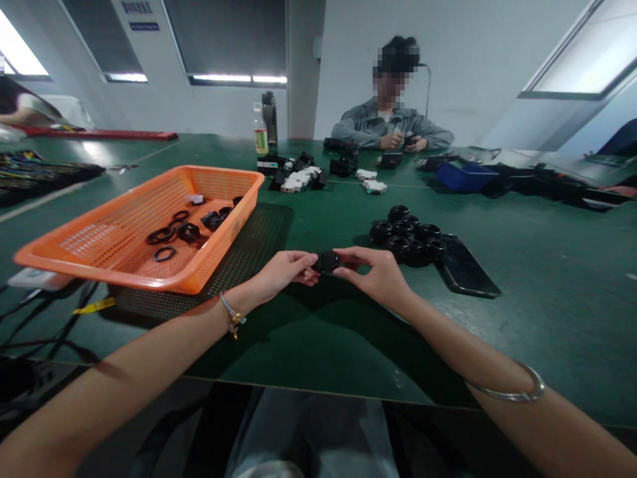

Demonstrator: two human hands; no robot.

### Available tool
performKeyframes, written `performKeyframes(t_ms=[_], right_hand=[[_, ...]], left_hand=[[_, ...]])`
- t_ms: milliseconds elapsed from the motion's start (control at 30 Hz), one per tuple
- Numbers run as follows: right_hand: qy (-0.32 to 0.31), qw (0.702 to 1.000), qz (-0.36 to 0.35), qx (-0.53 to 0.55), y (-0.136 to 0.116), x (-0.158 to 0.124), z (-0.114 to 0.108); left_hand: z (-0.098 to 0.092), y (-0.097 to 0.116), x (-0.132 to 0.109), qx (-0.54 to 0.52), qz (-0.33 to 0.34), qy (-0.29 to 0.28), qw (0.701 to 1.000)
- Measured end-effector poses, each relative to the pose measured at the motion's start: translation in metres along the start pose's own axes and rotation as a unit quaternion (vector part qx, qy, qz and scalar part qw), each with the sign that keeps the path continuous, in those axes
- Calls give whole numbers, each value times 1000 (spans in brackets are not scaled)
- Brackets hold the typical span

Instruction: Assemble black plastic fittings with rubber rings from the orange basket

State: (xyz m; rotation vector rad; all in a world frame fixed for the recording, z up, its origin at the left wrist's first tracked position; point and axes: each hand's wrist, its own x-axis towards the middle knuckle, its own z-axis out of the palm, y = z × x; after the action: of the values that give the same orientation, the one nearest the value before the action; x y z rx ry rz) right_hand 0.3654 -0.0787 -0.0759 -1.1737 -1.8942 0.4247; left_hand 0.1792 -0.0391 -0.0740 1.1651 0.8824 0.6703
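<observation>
Between my two hands is a small black plastic part (327, 261), held a little above the green table. My left hand (293, 269) pinches its left end between thumb and fingers. On its right end, my right hand (371, 269) closes with thumb and index finger. Just beyond the right hand lies a pile of black round parts (405, 236) with ring-shaped openings. To the left stands an orange perforated basket (134, 282) with several black rings (164, 253) and black blocky pieces (189, 232) in it.
A dark phone (468, 265) lies against the pile's right side. Farther back are white and black parts (301, 178), a bottle (260, 129) and a blue bin (465, 176). Across the table a person (391, 123) handles something small. Cables (64, 325) run at the near left.
</observation>
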Motion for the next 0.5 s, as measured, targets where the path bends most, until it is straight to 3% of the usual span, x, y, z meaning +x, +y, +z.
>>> performKeyframes(t_ms=[333,500], right_hand=[[3,999,-30,-19,-1,2,-2],[16,1000,-9,-1,-1,1,0]], left_hand=[[-1,0,2,-2,-6,-2,1000],[-1,1,1,-6,-8,-1,1000]])
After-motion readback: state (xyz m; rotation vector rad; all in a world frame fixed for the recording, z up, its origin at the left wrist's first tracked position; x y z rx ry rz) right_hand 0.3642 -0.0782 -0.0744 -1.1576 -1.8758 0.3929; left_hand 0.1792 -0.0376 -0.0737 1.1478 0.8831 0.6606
